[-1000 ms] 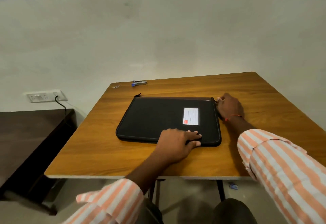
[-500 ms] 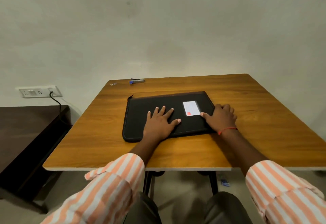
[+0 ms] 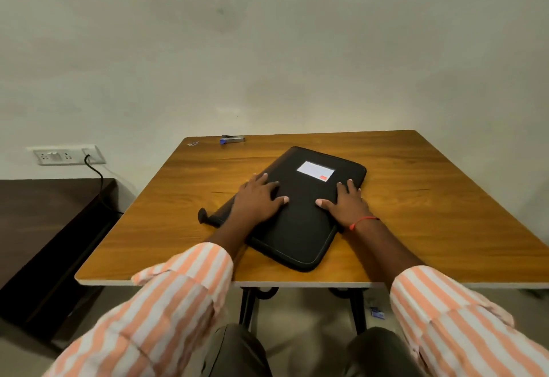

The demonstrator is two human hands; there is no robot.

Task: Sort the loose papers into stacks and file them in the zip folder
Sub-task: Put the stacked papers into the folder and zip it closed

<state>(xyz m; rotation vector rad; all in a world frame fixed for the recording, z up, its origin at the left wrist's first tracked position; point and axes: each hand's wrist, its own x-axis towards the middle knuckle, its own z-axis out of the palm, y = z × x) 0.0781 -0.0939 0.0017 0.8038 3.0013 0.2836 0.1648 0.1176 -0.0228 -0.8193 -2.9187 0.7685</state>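
A black zip folder (image 3: 300, 222) lies shut on the wooden table (image 3: 430, 213), turned at an angle with one corner toward me. A white label with a red patch (image 3: 315, 170) shows on its far part. My left hand (image 3: 260, 203) rests flat on the folder's left side, fingers spread. On its right side my right hand (image 3: 346, 206) lies flat too, a red thread at the wrist. The zip pull (image 3: 203, 216) sticks out at the folder's left corner. No loose papers are in view.
A blue and silver stapler (image 3: 232, 139) and a small clip (image 3: 193, 143) lie at the table's far left edge. A dark low cabinet (image 3: 44, 228) stands to the left, under a wall socket (image 3: 64, 155) with a black cable. The wall is close behind the table.
The folder has been turned from lying square to lying at an angle. Both hands went with it and stay flat on its cover; a second ago the right hand was at its right edge.
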